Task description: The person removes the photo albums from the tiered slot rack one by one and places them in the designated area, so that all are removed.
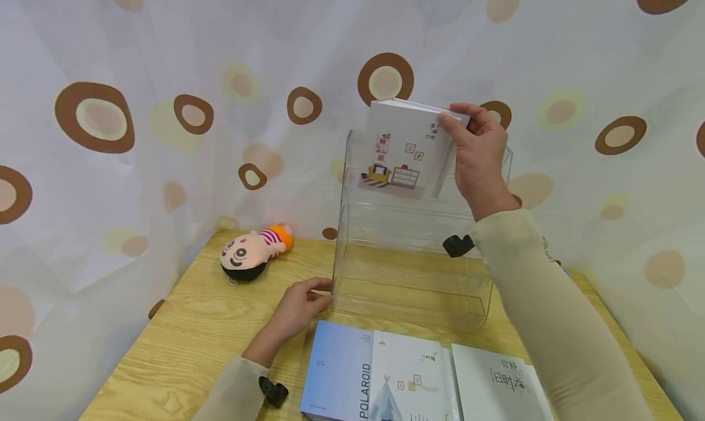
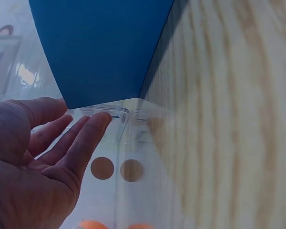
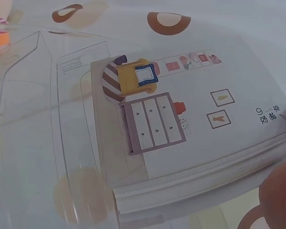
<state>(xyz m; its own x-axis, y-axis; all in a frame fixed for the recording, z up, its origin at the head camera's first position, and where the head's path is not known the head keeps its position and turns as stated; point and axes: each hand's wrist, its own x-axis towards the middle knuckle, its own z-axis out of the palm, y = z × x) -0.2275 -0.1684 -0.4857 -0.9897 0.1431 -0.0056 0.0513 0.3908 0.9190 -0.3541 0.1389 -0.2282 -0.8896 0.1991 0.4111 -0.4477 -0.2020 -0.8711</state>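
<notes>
In the head view my right hand (image 1: 481, 155) pinches the upper right corner of a white photo album (image 1: 404, 149) printed with a yellow armchair and a dresser. The album is upright, its lower part over the top tier of a clear acrylic display rack (image 1: 407, 286). Seen from the right wrist, the album cover (image 3: 181, 105) fills the middle, with a fingertip at its edge. Low at the rack's left side, my left hand (image 1: 300, 305) touches the side panel with loosely extended fingers. The left wrist view shows this hand (image 2: 47, 152) beside a blue album (image 2: 100, 47).
In front of the rack lie a blue album (image 1: 338, 372) marked POLAROID, a white album with a tent (image 1: 407, 372) and another white album (image 1: 496, 384). A plush doll (image 1: 248, 256) lies on the wooden table (image 1: 182, 335) at left. A patterned curtain (image 1: 165, 41) hangs behind.
</notes>
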